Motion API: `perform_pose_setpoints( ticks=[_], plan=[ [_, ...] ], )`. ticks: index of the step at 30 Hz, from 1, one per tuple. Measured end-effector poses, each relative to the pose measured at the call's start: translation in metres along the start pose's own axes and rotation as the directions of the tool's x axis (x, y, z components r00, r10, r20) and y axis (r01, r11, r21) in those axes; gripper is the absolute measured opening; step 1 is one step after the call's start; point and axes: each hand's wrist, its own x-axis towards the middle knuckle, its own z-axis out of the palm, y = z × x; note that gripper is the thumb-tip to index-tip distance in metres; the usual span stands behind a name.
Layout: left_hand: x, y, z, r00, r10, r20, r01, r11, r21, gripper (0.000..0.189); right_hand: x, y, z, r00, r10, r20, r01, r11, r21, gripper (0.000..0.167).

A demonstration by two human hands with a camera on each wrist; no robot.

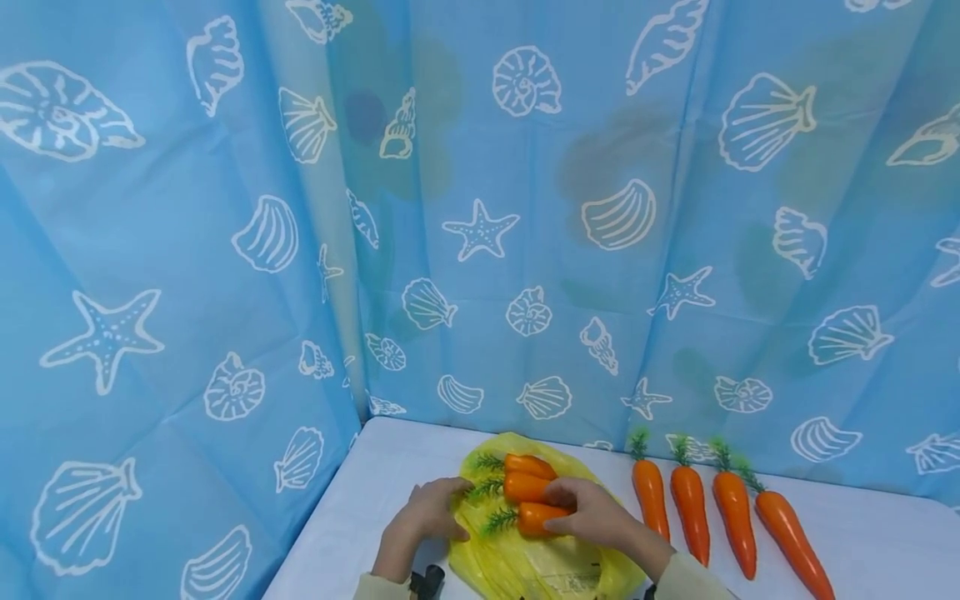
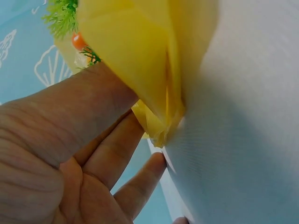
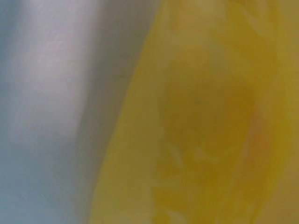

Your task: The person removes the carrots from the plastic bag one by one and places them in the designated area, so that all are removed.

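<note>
A yellow plastic bag point(image 1: 525, 567) lies spread on the white table, with three orange toy carrots point(image 1: 527, 486) on it, their green tops pointing left. My left hand point(image 1: 429, 515) is at the bag's left edge. The left wrist view shows the thumb and fingers of that hand around the edge of the yellow plastic point(image 2: 161, 112), the thumb's tip hidden by it. My right hand point(image 1: 600, 517) grips the carrots from the right, thumb on the lowest one and fingers over the middle one. Blurred yellow plastic point(image 3: 201, 116) fills much of the right wrist view.
Several more orange carrots point(image 1: 731, 517) lie in a row on the table to the right, green tops toward the back. A blue curtain point(image 1: 480, 350) with white shell drawings stands behind and at the left. The white table point(image 1: 330, 542) has its left edge beside my left arm.
</note>
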Motion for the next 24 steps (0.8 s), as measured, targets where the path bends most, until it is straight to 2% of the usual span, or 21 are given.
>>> perform_pose_setpoints(
  ticks=[10, 15, 24],
  plan=[
    [0.000, 0.005, -0.004, 1.000, -0.020, -0.005, 0.020, 1.000, -0.012, 0.060, 0.003, -0.003, 0.009, 0.998, -0.048, 0.035, 0.050, 0.996, -0.075, 0.038],
    [-0.001, 0.005, 0.000, 1.000, -0.020, 0.011, 0.020, 1.000, -0.016, 0.059, -0.001, -0.003, 0.017, 0.998, -0.029, 0.058, 0.035, 0.992, -0.118, 0.039],
    [0.001, 0.004, -0.001, 0.999, -0.035, -0.001, 0.035, 0.999, -0.002, 0.057, -0.001, -0.011, 0.021, 0.996, 0.020, 0.092, -0.006, 0.990, -0.143, 0.043]
  ],
)
